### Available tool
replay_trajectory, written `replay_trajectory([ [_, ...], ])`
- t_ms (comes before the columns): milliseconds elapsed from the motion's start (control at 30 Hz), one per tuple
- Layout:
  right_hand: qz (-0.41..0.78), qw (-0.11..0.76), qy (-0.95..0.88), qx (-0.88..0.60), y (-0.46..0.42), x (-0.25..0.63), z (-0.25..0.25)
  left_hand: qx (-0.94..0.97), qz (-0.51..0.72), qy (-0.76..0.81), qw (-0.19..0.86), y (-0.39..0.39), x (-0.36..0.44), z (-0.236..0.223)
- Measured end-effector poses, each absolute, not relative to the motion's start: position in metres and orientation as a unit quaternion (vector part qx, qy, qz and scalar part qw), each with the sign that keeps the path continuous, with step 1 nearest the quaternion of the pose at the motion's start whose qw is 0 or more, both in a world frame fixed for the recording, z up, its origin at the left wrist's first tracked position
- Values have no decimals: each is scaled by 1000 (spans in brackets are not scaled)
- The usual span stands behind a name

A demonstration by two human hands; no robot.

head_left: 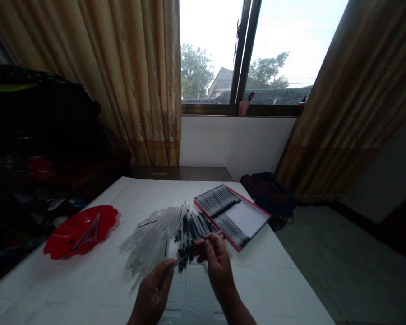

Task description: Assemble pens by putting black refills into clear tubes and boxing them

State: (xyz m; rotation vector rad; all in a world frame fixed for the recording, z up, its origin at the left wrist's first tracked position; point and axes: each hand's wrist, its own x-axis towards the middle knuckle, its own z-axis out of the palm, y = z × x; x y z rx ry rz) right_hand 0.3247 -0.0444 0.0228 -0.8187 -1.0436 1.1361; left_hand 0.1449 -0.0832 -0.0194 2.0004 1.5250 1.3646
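Note:
My left hand (pixel 154 287) is closed in a pinch at the front of the table, with the end of a thin, pale tube-like piece at its fingertips. To its right, my right hand (pixel 217 264) is closed too, gripping a slim pen-like stick whose light end shows past the fingers. Just beyond both hands lies a fanned heap of translucent plastic tubes (pixel 149 239), beside a bunch of dark-ended pens (pixel 191 228). A red-edged flat box (pixel 237 249) sits behind my right hand, with dark-ended pens lined up in rows and a bare white section. Fine detail is dim.
On the left of the white table (pixel 98 289) stands a red scalloped dish (pixel 59 241) holding a clear triangular piece. Dark cloth (pixel 267 194) lies beyond the right table edge. A pink cup (pixel 243 107) with pens stands on the windowsill. Dark clutter fills the far left.

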Motion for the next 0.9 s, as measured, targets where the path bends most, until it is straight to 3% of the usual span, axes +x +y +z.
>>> replay_trajectory([
  [400, 492, 605, -509, -365, -45, 320, 21, 717, 456, 510, 134, -85, 142, -24],
  [633, 532, 481, -596, -361, -38, 315, 20, 690, 457, 519, 212, -87, 134, -29],
  [700, 486, 439, -653, -381, -39, 314, 16, 672, 460, 533, 228, -87, 132, -27],
  [900, 170, 279, -806, -494, -43, 314, -5, 644, 481, 556, 212, -89, 121, -32],
])
